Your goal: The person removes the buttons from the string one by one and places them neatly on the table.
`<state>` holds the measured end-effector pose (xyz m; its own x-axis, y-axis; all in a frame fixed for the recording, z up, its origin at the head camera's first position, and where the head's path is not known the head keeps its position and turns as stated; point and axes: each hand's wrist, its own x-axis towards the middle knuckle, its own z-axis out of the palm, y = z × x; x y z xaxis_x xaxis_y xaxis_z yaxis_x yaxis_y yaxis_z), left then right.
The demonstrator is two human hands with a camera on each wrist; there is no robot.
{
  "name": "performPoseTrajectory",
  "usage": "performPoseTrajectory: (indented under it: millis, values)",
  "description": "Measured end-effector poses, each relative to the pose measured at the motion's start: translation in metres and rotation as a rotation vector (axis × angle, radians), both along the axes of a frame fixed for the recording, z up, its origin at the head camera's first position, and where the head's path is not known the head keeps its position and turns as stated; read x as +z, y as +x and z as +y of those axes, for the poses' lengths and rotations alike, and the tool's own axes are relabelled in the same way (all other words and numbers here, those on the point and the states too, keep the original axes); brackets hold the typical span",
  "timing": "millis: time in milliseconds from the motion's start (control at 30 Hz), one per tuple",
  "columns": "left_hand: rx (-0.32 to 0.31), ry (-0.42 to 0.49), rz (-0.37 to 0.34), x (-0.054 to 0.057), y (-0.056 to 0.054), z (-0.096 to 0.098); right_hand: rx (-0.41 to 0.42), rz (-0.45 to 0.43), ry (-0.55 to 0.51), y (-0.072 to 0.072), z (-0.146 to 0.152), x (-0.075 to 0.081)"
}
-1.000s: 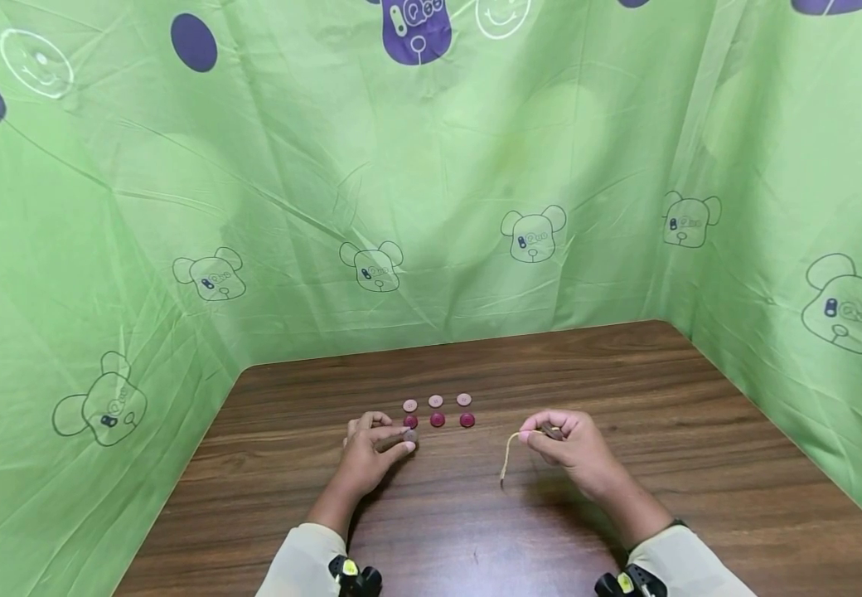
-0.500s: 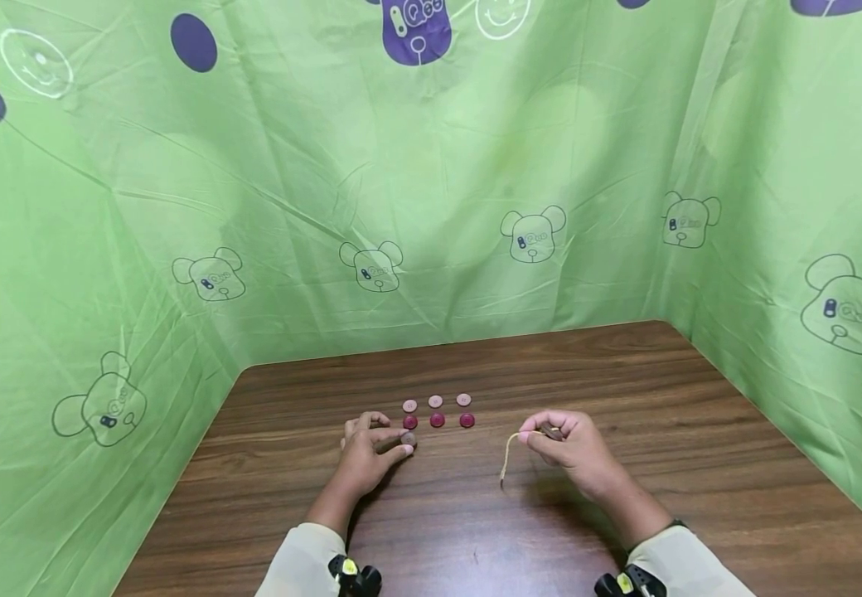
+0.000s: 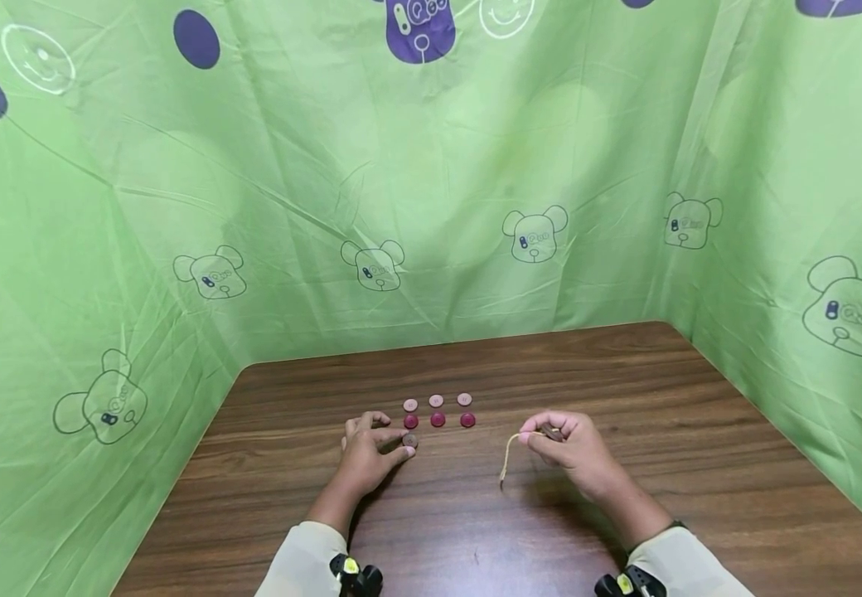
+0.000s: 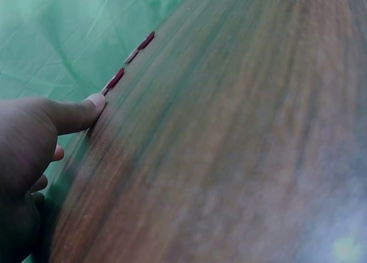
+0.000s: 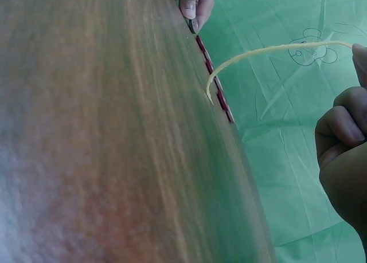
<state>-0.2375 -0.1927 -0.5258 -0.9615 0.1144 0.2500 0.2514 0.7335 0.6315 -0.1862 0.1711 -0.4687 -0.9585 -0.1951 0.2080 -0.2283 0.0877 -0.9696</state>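
A brown button (image 3: 410,440) lies at the front of the button group, and my left hand (image 3: 365,454) pinches it between thumb and index finger. Directly behind it is a row of dark red buttons (image 3: 438,420), with pale pink buttons (image 3: 436,401) in a row farther back. To the right, my right hand (image 3: 571,444) holds a yellow cord (image 3: 506,458) just above the table, its free end drooping. Something brown and disc-like (image 3: 552,431) shows within the right fingers, mostly hidden. In the right wrist view the cord (image 5: 269,47) arcs out from the fingertips.
The wood-grain table (image 3: 297,390) has its far edge against a green curtain (image 3: 431,307) printed with bear heads. Curtain also closes in both sides.
The brown button under my left fingers looks flatter and a touch lower in the head view. My right hand and the cord stay where they were.
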Motion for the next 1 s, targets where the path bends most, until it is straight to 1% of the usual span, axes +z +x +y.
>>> performPoseTrajectory:
  millis: [200, 400, 633, 1000]
  values:
    - [-0.005, -0.002, 0.007, 0.0014, -0.0002, 0.0008, 0.002, -0.006, -0.013, 0.0001, 0.0002, 0.0007]
    - [-0.007, 0.006, 0.008, 0.0013, 0.0000, 0.0008, -0.002, -0.007, -0.004, -0.0002, 0.0003, 0.0001]
    - [-0.005, 0.003, 0.015, 0.0007, 0.0001, 0.0002, 0.008, -0.012, -0.016, -0.0005, 0.0001, -0.0001]
    - [0.003, 0.001, 0.005, 0.0003, -0.0001, 0.0002, 0.016, -0.005, -0.027, -0.0005, 0.0002, -0.0008]
